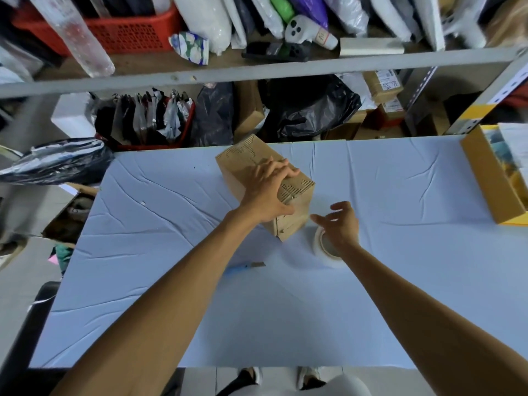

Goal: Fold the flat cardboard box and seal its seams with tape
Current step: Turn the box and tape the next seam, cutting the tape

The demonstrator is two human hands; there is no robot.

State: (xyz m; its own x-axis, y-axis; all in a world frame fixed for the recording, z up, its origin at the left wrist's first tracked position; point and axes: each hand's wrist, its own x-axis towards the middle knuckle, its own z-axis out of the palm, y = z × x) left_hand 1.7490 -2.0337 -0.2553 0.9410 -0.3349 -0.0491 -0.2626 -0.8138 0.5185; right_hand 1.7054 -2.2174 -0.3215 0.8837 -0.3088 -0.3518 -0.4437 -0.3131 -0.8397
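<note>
Brown corrugated cardboard box (243,158), folded up, stands mid-counter on pale blue cloth-covered counter (400,210), corner toward viewer. Left hand (268,190) flat on top panel, fingers straight, thumb down near side, pressing flaps closed. Judged light, empty, stiff at edges, panels yielding; may slide on cloth, so best held from above. Blue utility knife (245,266) lies nearer. Whitish tape roll (321,247) just right of box's near corner. Right hand (341,224) over roll, fingers loosely curled, apart, nothing visibly pinched.
</note>
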